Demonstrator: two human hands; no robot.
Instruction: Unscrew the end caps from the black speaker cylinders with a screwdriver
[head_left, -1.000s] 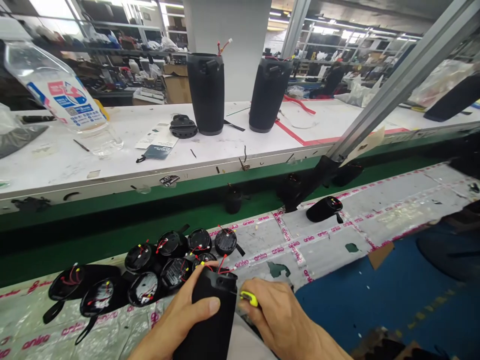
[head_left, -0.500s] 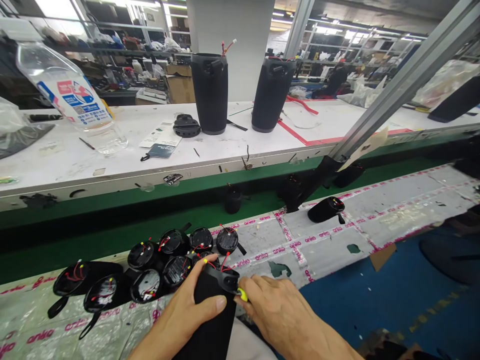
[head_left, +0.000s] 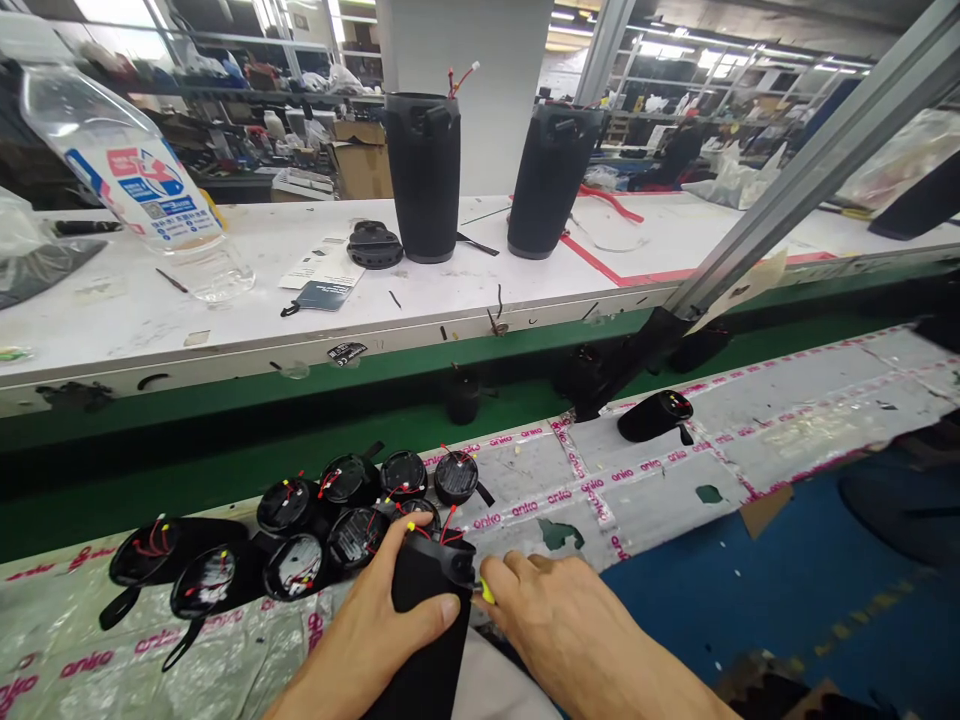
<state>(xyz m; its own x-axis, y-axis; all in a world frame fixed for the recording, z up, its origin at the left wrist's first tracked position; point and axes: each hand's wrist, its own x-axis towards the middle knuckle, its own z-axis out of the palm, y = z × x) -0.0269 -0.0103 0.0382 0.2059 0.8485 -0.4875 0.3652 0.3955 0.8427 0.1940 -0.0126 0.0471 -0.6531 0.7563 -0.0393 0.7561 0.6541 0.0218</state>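
A black cylindrical housing (head_left: 424, 640) stands tilted in front of me, with red wires and a yellow connector at its open top. My left hand (head_left: 390, 610) is wrapped round its upper part, thumb on the near side. Closed round a small tool with a yellow handle (head_left: 487, 592), my right hand (head_left: 555, 610) is at the right side of the rim. The tool's tip meets the rim; its exact contact is hidden. Several similar black housings (head_left: 356, 537) with red wires lie just beyond and to the left.
On the white shelf (head_left: 300, 330) are a water bottle (head_left: 150, 180), two upright black cylinders (head_left: 424, 180) and a black cap (head_left: 374, 245). A metal post (head_left: 795, 170) slants across the right. Another housing (head_left: 652, 416) lies on the taped lower surface (head_left: 525, 490).
The view has shifted slightly. Both hands keep their places on the housing and the tool, with the right hand turned a little and less of the yellow handle showing.
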